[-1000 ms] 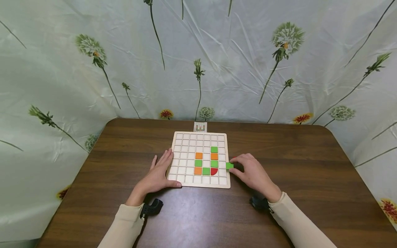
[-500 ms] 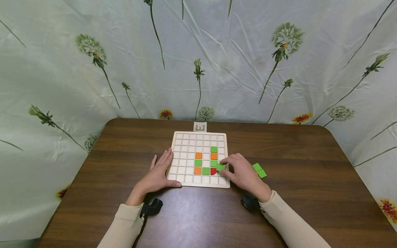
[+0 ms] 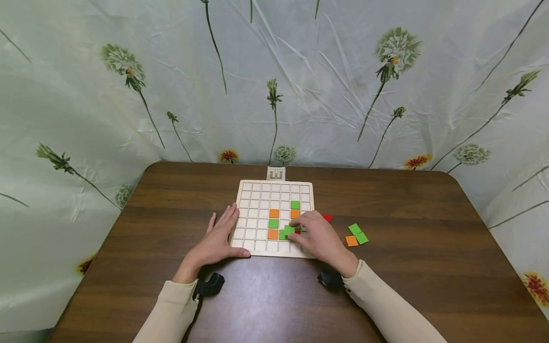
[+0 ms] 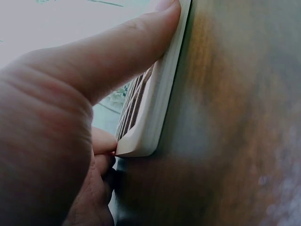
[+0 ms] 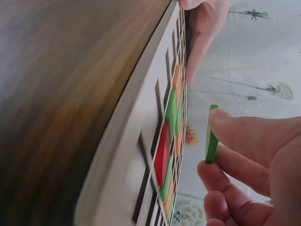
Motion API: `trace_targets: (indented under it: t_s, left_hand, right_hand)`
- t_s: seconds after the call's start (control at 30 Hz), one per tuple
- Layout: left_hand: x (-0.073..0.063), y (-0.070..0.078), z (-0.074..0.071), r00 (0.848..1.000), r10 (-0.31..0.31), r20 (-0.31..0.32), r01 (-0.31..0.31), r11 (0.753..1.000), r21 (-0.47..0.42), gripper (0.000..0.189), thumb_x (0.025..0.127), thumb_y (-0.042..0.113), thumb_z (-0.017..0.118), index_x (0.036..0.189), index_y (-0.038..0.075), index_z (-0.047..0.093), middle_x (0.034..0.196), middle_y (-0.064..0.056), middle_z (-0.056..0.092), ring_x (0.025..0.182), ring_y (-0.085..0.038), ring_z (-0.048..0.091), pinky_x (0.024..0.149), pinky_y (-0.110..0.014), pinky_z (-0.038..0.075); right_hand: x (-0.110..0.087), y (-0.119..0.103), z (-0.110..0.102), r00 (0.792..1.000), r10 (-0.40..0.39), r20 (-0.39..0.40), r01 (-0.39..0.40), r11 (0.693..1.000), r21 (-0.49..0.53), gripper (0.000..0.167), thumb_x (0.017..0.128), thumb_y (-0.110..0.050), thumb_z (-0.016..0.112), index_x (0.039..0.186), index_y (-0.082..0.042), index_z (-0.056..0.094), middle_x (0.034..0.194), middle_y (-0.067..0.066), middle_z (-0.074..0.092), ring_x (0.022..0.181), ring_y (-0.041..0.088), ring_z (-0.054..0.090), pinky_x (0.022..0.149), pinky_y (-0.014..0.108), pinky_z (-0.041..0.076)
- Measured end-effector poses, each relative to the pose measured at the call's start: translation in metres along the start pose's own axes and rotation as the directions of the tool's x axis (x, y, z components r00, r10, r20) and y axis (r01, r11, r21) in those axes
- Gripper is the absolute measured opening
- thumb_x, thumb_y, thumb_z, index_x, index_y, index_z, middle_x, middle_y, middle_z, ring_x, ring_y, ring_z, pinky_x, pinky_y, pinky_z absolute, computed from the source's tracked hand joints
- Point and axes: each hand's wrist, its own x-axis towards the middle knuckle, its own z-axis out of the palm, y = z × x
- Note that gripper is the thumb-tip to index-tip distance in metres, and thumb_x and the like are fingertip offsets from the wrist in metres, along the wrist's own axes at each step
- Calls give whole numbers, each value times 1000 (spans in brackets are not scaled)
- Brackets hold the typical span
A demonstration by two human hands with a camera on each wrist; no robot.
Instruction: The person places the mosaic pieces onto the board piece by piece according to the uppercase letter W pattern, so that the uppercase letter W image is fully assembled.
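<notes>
A pale wooden grid board [image 3: 253,247] lies on the table. My left hand [image 3: 218,242] rests at its front left corner, with straight fingers along the left side and the thumb on the front edge [image 4: 167,89]. Between thumb and fingertips, my right hand [image 3: 320,239] pinches a green square tile [image 3: 289,229]. In the right wrist view that tile [image 5: 212,136] is raised clear of the board. Below it sit green and orange square tiles [image 3: 273,223] and a red tile [image 5: 162,157] in the grid. The right fingers hide part of the head view's grid.
Right of the board lie two loose green tiles [image 3: 362,237], an orange tile [image 3: 351,241] and a red piece [image 3: 328,217] partly behind the right hand. A small patterned card [image 3: 276,174] touches or nearly touches the board's far edge. A flowered cloth [image 3: 317,95] hangs behind the table.
My right hand has carried the green tile leftward from the board's right edge to over the grid. Loose tiles on the right have come into view. The left hand stays put.
</notes>
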Motion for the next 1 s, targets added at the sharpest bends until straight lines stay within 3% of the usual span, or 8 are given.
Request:
trace_targets:
  t_s: [0.3,0.57,1.0]
  left_hand:
    - [1,-1,0,1000,0,2,0,1000,6,127,72,56,85,159,-3,14,168,-14,4,155,-30,1,118,-58,-9]
    - [0,-1,1,1000,2,-2,-2,1000,4,126,72,58,84,159,-3,15,168,-14,4,155,-30,2,118,-59,-9]
    - [-1,1,-1,1000,14,-6,-14,1000,5,125,73,57,84,158,-4,16,168,-15,5,154,-31,3,118,-59,-9]
  right_hand:
    - [10,-16,12,1000,-5,16,5,1000,19,21,82,-20,85,99,-9,77,94,0,72,92,19,57,80,35,51]
    - [18,-24,18,999,-12,50,10,999,42,21,84,-22,83,98,-8,76,96,1,73,99,21,60,87,36,51]
    - [30,-33,29,995,-22,93,25,999,-29,23,84,-27,83,97,-9,77,86,-2,68,85,18,56,74,32,48]
